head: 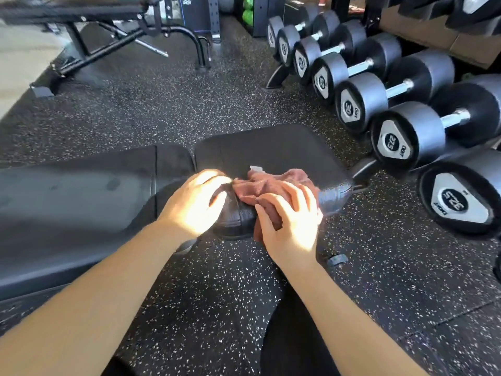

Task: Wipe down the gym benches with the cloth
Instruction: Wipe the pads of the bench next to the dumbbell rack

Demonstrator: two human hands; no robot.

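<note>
Both bare forearms reach forward and converge. The left hand lies palm down, its curved fingers meeting the edge of the cloth; whether they pinch it is unclear. Just beside it, the right hand grips the bunched cloth with spread, curled fingers.

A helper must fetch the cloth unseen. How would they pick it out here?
Find the black bench in the foreground, then its smaller seat pad beside the dumbbells. The cloth lies bunched there under the right hand, the only reddish-brown, soft thing among black pads.
</note>
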